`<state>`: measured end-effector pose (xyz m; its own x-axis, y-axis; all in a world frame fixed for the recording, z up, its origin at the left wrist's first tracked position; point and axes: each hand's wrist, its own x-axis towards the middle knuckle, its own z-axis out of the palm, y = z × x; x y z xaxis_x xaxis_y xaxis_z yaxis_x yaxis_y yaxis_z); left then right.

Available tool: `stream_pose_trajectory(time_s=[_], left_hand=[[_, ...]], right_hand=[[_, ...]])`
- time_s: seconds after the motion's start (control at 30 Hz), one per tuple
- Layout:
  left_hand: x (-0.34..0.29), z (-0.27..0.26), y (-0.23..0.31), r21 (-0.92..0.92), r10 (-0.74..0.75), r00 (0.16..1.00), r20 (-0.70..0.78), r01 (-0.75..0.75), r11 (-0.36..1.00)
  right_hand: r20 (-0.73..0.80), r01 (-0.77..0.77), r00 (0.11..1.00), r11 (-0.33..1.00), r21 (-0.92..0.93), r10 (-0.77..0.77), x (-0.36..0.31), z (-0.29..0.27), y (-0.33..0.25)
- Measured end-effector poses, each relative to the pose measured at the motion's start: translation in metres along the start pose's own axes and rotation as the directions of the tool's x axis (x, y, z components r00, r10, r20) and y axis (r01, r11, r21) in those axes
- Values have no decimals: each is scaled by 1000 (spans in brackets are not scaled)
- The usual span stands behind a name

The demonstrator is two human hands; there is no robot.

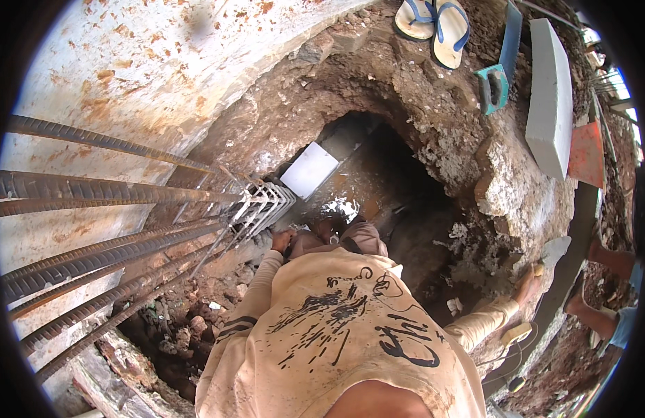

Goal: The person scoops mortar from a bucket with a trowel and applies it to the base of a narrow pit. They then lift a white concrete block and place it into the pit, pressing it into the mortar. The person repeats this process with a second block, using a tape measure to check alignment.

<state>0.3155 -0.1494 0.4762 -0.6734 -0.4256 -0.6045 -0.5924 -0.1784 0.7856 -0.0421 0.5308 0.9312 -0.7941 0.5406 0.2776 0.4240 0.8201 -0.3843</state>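
My right hand (528,284) is at the pit's right edge, closed round the handle end of a small trowel (556,250) with a pale grey blade. My left hand (282,241) hangs low by my knee, close to the rebar column (261,203); its fingers are too small and shaded to read. Just past the column lies a white rectangular block (309,171), down in the pit over wet, muddy ground. A yellowish tool (517,333) with a thin string rests on the ledge below my right forearm.
Thick rebars (92,189) slant in from the left along a stained wall (148,63). On the rim lie flip-flops (450,31), a handsaw (494,87), a long grey block (551,97) and a red-orange slab (587,155). Another person's legs (592,317) are at far right.
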Motion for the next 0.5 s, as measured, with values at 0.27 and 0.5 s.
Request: stream_pose_trajectory(time_s=[0.27,0.5], left_hand=[[-15,20,57,-147,-190,982,-9,187,971],[-12,21,48,-4,-160,986,-55,160,987]], right_hand=[[18,-43,999,998,51,42,-1,-9,4],[75,-72,995,997,-14,73,-4,-9,-5]])
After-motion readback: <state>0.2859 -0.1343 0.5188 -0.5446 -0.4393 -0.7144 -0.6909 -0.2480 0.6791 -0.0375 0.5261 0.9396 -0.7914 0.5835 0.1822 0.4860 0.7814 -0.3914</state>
